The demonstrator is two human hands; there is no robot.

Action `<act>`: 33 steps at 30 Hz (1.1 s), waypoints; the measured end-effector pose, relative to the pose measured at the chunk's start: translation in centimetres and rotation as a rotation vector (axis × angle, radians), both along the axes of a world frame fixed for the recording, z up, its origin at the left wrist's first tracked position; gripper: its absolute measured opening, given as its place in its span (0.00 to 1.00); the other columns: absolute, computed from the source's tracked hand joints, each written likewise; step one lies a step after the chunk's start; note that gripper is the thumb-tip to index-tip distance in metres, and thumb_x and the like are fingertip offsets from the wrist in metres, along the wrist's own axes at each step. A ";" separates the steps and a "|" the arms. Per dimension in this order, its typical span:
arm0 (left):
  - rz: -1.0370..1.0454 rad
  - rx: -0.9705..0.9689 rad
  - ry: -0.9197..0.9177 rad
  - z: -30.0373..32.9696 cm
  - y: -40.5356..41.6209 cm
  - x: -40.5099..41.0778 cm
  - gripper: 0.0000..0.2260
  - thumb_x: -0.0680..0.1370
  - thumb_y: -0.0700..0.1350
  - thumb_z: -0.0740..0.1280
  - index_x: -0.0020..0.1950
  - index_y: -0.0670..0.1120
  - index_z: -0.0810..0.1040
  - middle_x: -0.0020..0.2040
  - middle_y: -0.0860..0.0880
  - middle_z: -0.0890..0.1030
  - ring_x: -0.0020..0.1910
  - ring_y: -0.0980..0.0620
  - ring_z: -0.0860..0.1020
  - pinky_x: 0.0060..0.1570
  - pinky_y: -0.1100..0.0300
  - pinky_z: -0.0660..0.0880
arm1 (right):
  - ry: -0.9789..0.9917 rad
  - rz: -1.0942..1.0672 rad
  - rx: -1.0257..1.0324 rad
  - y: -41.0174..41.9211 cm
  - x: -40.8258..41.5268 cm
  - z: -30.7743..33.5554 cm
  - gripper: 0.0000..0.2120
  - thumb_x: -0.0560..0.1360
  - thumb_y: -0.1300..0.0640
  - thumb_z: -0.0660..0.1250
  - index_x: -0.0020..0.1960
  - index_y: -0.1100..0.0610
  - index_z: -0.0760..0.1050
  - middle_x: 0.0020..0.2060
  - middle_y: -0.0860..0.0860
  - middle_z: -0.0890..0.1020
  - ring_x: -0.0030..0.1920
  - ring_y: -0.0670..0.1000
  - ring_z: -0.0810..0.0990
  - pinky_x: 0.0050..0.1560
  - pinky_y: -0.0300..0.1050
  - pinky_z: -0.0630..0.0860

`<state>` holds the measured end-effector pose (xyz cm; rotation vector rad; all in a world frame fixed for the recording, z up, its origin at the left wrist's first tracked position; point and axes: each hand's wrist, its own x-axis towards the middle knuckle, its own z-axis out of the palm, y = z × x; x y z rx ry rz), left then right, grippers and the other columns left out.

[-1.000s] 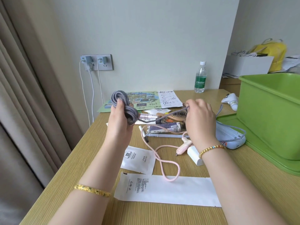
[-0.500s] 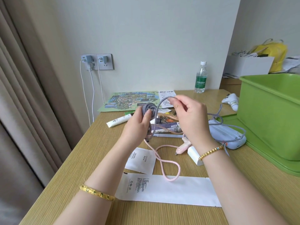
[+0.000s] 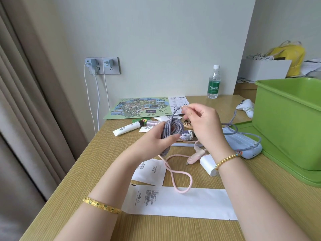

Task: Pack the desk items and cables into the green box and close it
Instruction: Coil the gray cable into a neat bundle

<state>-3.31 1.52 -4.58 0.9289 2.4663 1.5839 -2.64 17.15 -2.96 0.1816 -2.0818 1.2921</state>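
The grey braided cable (image 3: 171,130) is wound into a loose oval coil held above the middle of the bench (image 3: 90,162). The left hand (image 3: 156,141) grips the coil, fingers and thumb curled round its near side. The right hand (image 3: 202,122) pinches the free strand at the coil's far top. The coil's long axis runs near-left to far-right; its tail trails right across a pale blue device (image 3: 243,145) beside the green box (image 3: 286,122), which stands open on its lid (image 3: 278,162) at the right. Below the hands lie a pink cable (image 3: 175,176), a white charger (image 3: 208,165), white packets (image 3: 177,202), tubes (image 3: 126,128), a hairbrush (image 3: 187,123) and a map (image 3: 137,106). A water bottle (image 3: 213,82) stands far back.
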 end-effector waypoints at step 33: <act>0.093 0.649 -0.401 0.3 -1.0 -1.3 0.17 0.81 0.53 0.55 0.38 0.45 0.74 0.28 0.52 0.74 0.24 0.57 0.71 0.21 0.67 0.66 | -0.121 0.023 0.310 0.0 0.3 -0.2 0.15 0.75 0.45 0.63 0.37 0.53 0.79 0.17 0.45 0.67 0.21 0.44 0.65 0.25 0.39 0.58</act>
